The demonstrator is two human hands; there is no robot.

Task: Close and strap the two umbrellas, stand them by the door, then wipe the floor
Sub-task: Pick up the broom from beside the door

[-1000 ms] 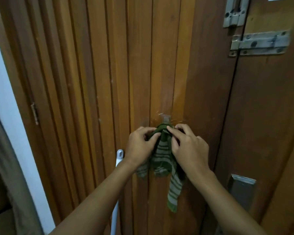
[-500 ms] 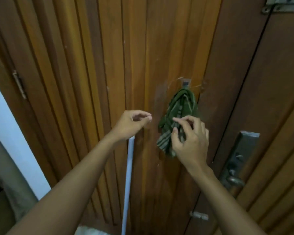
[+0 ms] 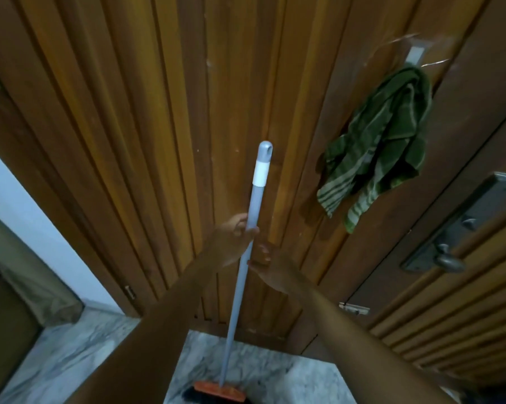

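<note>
A grey broom pole (image 3: 254, 199) with a white band near its top leans against the wooden door (image 3: 158, 112). Its orange head with dark bristles (image 3: 218, 391) rests on the marble floor (image 3: 260, 371). My left hand (image 3: 234, 243) is wrapped around the pole about a third of the way down. My right hand (image 3: 268, 265) touches the pole just below, fingers curled at it. A green striped cloth (image 3: 383, 147) hangs from a hook (image 3: 415, 56) on the door, to the right of the pole. No umbrella is in view.
A dark metal door handle and lock plate (image 3: 450, 240) sits at the right. A small latch (image 3: 353, 309) is low on the door. A white wall (image 3: 18, 199) and a dull grey cloth or cover (image 3: 33, 281) stand at the left.
Both hands left the green cloth, which now hangs alone on the hook. They dropped to the broom pole; my view tilted down to show the floor and broom head.
</note>
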